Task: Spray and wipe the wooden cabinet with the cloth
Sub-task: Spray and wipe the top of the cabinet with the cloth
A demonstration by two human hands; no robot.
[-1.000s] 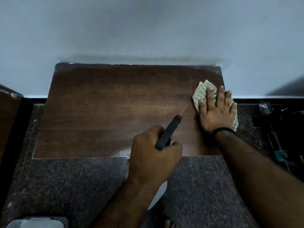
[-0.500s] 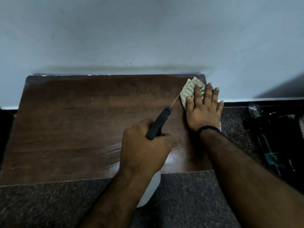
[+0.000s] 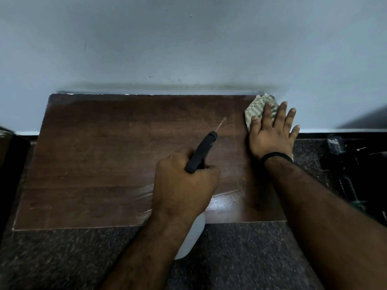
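The dark wooden cabinet top (image 3: 109, 155) stands against a pale wall. My left hand (image 3: 182, 191) grips a spray bottle (image 3: 202, 153) with a black head and white body, its nozzle aimed toward the back right of the top. My right hand (image 3: 272, 132) lies flat, fingers spread, pressing a checked green-and-white cloth (image 3: 258, 108) onto the cabinet's back right corner. Most of the cloth is hidden under the palm. Wet streaks shine on the wood near the front edge.
A speckled dark stone floor (image 3: 62, 258) runs in front of the cabinet. Dark tools and clutter (image 3: 356, 168) lie on the floor to the right. A dark piece of furniture (image 3: 10, 164) stands at the left edge.
My right hand has pushed the cloth farther back into the cabinet's rear right corner. My left hand keeps the bottle over the front middle of the top; the camera has shifted.
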